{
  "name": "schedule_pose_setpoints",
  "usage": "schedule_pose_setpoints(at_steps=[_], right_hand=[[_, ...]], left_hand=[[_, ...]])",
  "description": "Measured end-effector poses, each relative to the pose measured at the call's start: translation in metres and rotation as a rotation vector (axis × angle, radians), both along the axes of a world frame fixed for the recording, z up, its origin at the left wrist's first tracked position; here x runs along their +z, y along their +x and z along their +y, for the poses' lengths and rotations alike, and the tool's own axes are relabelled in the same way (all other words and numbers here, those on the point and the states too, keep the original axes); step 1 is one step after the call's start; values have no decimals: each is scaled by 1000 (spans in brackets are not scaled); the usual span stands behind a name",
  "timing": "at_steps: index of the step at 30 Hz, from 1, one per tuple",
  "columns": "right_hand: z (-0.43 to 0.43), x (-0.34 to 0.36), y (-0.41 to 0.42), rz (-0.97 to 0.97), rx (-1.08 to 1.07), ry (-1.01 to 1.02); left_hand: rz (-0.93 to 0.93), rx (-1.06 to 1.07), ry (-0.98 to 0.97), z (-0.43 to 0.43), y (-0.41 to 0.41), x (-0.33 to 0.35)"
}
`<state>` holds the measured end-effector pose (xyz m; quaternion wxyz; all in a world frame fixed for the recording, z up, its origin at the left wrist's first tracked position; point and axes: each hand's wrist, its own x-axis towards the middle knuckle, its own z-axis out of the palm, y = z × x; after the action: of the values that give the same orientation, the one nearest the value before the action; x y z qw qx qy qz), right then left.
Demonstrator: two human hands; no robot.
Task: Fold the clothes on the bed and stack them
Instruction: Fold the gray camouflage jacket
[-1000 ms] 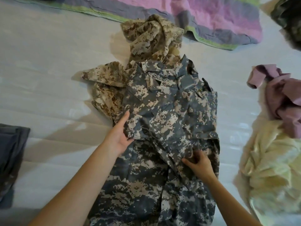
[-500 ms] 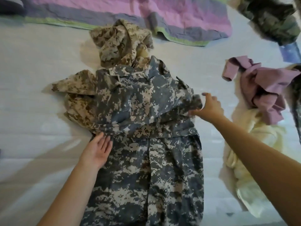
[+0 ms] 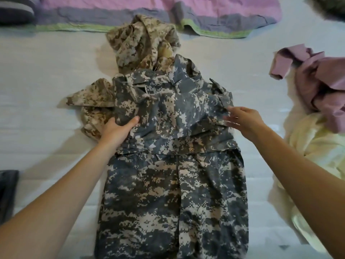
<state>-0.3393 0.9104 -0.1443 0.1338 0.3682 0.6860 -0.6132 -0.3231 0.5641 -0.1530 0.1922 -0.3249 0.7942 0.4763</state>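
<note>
White bed (image 3: 46,75), grey camouflage jacket (image 3: 173,184), quilt (image 3: 205,14), purple garment (image 3: 321,75)

**Colours and patterns on the bed**

The jacket (image 3: 173,146) at the middle is grey-blue digital camouflage flecked with pale tan. Behind it, the crumpled garment (image 3: 141,42) is tan-and-brown digital camouflage. The bed (image 3: 46,75) is white. Along its far edge the quilt (image 3: 214,14) is pink and purple, edged green. At the right edge lie mauve cloth (image 3: 321,79) and pale yellow cloth (image 3: 308,146).

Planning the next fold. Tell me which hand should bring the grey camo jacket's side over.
Probably the left hand: its grip already pinches the grey camo jacket at its edge, while the right hand hovers open.
</note>
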Motion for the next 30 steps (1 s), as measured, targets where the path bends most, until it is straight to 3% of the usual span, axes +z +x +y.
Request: schedule_pose_setpoints(at_steps=[4,8,11,13,16,17,18,20,22,26,30], right_hand=[[7,-10,-4,-132,49,286],[4,-27,-5,-239,214,344],[-1,-36,-12,-197,240,408],[-1,-32,-15,-100,189,261],[26,-19,-10,10,-10,-241],[38,-20,-3,-10,-78,-307],[48,-23,7,-75,-79,-237],[58,-34,28,-224,88,92],[55,-44,29,-209,167,239],[47,-37,-2,-90,106,17],[35,-33,-20,-96,267,-176]], left_hand=[[59,28,63,-21,-11,-11],[124,85,94,-33,-11,-26],[145,130,62,-32,-14,-39],[168,123,84,-31,-14,-43],[200,90,81,-38,-10,-44],[202,101,77,-41,-8,-43],[198,122,82,-44,-7,-43],[167,145,90,-48,-9,-43],[141,140,92,-50,-15,-39],[224,94,182,-44,-38,-16],[275,-56,37,-30,-53,-7]])
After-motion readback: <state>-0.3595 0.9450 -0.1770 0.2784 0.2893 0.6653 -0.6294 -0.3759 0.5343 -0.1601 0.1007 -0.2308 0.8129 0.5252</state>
